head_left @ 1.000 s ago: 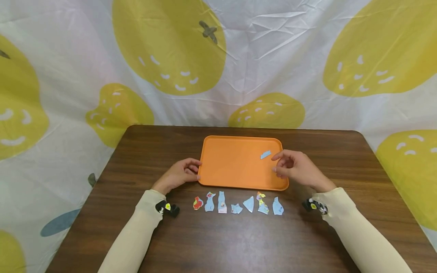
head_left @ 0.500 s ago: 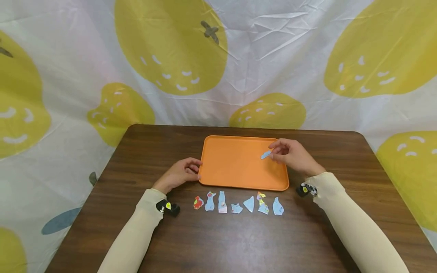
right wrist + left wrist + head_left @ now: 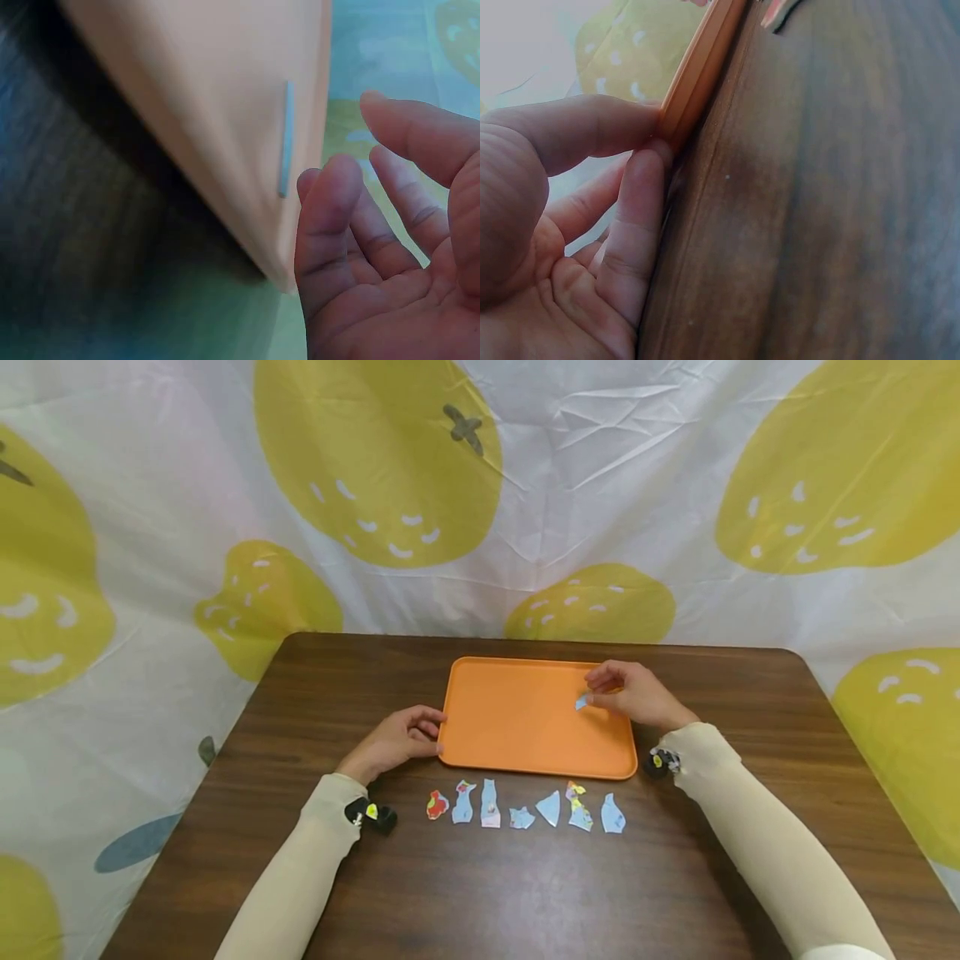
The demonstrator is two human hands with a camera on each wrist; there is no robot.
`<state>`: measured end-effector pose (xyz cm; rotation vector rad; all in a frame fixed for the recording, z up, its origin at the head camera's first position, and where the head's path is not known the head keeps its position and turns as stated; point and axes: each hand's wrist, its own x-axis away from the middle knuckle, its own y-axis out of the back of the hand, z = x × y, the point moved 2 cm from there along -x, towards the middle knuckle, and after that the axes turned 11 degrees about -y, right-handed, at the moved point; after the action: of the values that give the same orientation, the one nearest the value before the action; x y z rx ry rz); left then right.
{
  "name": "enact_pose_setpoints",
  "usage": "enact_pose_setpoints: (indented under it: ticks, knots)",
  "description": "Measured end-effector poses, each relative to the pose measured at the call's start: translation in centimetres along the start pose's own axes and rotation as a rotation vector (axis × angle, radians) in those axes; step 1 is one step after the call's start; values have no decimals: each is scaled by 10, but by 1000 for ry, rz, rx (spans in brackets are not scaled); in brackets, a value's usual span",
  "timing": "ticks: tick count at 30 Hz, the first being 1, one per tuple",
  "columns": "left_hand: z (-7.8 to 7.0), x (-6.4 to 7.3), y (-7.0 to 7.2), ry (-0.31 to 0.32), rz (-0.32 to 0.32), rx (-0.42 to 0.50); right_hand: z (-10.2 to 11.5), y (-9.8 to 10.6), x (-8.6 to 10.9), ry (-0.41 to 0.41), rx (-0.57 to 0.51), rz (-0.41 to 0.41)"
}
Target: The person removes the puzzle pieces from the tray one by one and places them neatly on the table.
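Observation:
A light-blue, flat jigsaw-like piece lies on the orange tray near its right side. Over its right end is my right hand, whose thumb and fingers hide part of it in the head view. The right wrist view has the piece as a thin strip beyond the fingertips, with a gap between thumb and fingers. At the tray's left rim, my left hand rests the tips of its thumb and a finger against the edge, set apart along it. The left wrist view places those fingertips right at the rim.
Several more flat irregular pieces, mostly light blue with coloured prints, form a row on the wooden table in front of the tray. At the left end of the row is a red one. Behind the table hangs a fruit-patterned cloth.
My right hand has moved left and away from me over the tray, from beside the blue piece to over its right end. The left hand and the row of pieces stay put.

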<state>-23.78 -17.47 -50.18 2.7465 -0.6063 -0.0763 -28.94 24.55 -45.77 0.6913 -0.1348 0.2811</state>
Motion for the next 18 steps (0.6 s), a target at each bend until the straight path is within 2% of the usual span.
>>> enact_pose_setpoints:
  ticks: [4,9,13,18]
  knots:
    - [-2,-1,-1,-7,3,3,-8,-2,-6,0,65,-13]
    - [-3,1,0,-13,3,-3,-11,-5,-12,41,187,-65]
    - [-2,2,1,-27,4,-14,-10,-7,-14,75,234,-92]
    - [-2,3,-1,-20,3,-3,-11,-9,-11,80,265,-67]
